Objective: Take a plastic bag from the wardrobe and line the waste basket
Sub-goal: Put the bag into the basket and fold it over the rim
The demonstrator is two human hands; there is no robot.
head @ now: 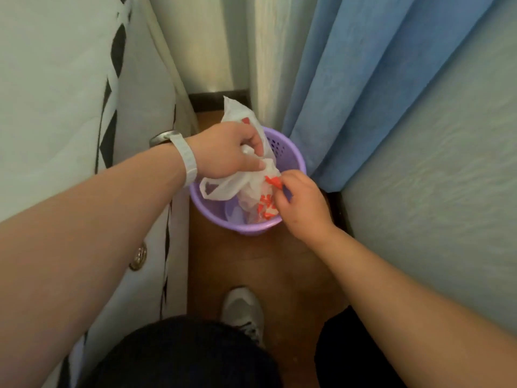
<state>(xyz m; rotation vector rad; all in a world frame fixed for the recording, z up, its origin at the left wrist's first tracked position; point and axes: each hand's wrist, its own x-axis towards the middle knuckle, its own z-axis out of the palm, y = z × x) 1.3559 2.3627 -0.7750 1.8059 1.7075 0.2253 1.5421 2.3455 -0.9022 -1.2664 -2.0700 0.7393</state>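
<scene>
A blue curtain (pixel 363 93) hangs at right; a pale shoe (pixel 242 309) stands on brown floor (pixel 279 270).

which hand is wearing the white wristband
The left hand, gripping the top of the plastic bag over the purple waste basket: the white wristband circles its wrist. The right hand, pinching the bag's red-printed edge, has a bare wrist.

We look down a narrow passage with a brown wooden floor (pixel 279 275). At left we see a white door (pixel 56 79) trimmed with a black diamond pattern (pixel 107 107) and carrying a round metal knob (pixel 138 257). At right, a pale textured wall (pixel 433 177) meets a blue curtain (pixel 349 79) hanging in folds. A dark skirting board (pixel 212 100) closes the far end beneath a cream wall (pixel 201 46). Lighting is soft and even.
</scene>
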